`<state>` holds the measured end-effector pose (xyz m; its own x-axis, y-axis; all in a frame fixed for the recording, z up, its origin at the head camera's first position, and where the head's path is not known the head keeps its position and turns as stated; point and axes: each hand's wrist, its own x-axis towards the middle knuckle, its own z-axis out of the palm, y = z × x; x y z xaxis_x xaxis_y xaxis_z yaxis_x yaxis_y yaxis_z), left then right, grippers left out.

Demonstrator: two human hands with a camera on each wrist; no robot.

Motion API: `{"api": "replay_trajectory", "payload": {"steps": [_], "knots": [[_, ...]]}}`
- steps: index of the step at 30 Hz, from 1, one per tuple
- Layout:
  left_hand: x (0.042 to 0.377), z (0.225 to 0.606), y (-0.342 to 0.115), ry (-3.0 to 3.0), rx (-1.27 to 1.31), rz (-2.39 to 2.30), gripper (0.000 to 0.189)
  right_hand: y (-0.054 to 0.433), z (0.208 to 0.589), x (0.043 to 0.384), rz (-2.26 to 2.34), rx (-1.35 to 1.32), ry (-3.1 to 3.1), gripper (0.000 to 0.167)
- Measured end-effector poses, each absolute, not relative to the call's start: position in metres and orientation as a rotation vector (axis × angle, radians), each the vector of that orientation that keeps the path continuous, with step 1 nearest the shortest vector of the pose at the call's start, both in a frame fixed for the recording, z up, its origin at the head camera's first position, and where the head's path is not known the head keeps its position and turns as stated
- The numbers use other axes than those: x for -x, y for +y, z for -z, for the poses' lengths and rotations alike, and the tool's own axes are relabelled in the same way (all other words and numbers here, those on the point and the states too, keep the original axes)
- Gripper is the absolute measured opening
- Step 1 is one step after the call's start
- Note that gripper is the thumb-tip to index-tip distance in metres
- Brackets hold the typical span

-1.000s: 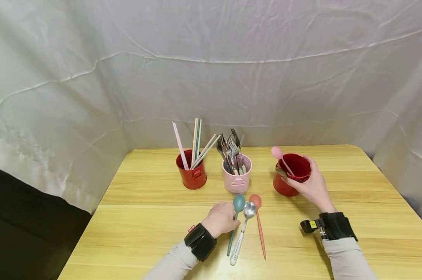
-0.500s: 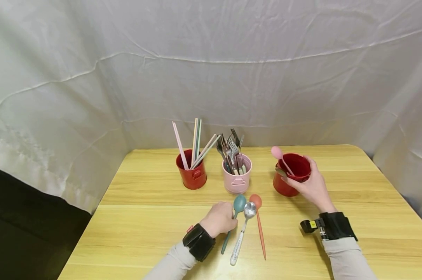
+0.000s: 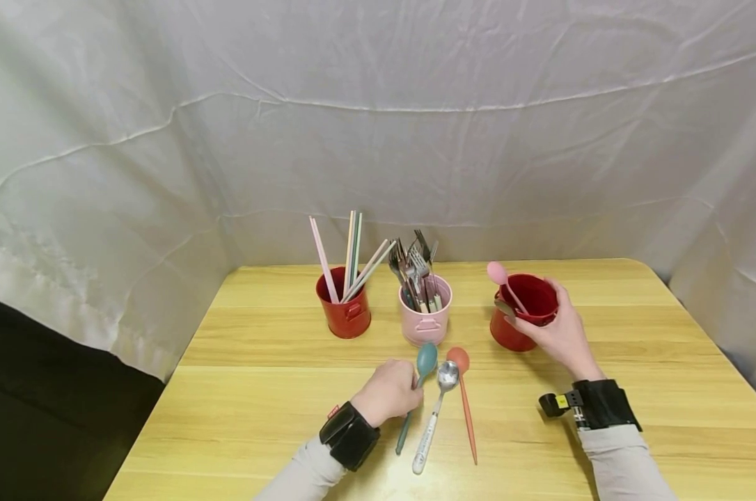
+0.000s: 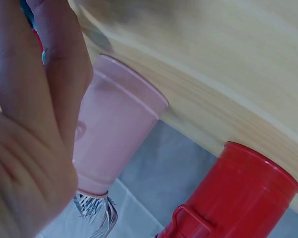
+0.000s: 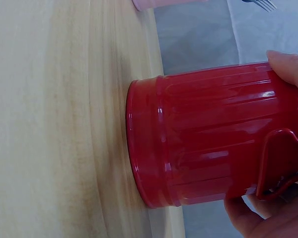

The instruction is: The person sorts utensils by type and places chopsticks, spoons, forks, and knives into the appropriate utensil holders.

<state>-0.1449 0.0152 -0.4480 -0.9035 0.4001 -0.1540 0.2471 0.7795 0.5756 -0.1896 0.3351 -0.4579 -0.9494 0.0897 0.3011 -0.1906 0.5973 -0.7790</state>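
My left hand (image 3: 387,391) pinches the handle of a teal spoon (image 3: 427,359), whose bowl points to the back of the table. Right of it lie a metal spoon (image 3: 447,376) with a patterned white handle and a coral spoon (image 3: 458,360) with a thin handle. Around the rim and side of the right-hand red bucket (image 3: 509,338), my right hand (image 3: 564,332) keeps its grip. A pink spoon (image 3: 497,273) leans in that bucket, and a darker spoon bowl (image 3: 505,307) shows at its rim by the thumb. In the right wrist view the bucket (image 5: 208,134) stands upright on the table.
Behind the loose spoons stands a pink bucket (image 3: 424,327) full of forks. Left of it, another red bucket (image 3: 347,321) holds several chopsticks. Grey cloth (image 3: 378,139) hangs behind the wooden table (image 3: 246,403).
My left hand has shifted a little left, and the teal spoon with it, away from the metal spoon; its bowl is slightly farther back. My right hand stays on the red bucket.
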Motion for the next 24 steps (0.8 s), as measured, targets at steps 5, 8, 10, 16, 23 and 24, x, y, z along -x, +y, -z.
{"api": "replay_trajectory", "payload": {"steps": [5,8,10,16,23,24], "knots": [[0.144,0.444,0.016,2.713,-0.513,-0.829,0.028,0.335,0.458,0.189,-1.287,-0.082,-2.512,0.096],[0.144,0.441,0.017,2.722,-0.529,-0.838,0.021,0.334,0.458,0.189,-1.288,-0.083,-2.51,0.095],[0.144,0.439,0.018,2.73,-0.55,-0.84,0.017,0.334,0.458,0.189,-1.28,-0.082,-2.512,0.095],[0.143,0.433,0.02,2.724,-0.616,-0.849,0.006,0.334,0.459,0.19,-1.278,-0.087,-2.507,0.094],[0.142,0.427,0.023,2.724,-0.657,-0.882,0.007,0.335,0.461,0.191,-1.26,-0.081,-2.517,0.095],[0.142,0.426,0.024,2.722,-0.663,-0.887,0.007,0.335,0.461,0.191,-1.259,-0.081,-2.518,0.095]]}}
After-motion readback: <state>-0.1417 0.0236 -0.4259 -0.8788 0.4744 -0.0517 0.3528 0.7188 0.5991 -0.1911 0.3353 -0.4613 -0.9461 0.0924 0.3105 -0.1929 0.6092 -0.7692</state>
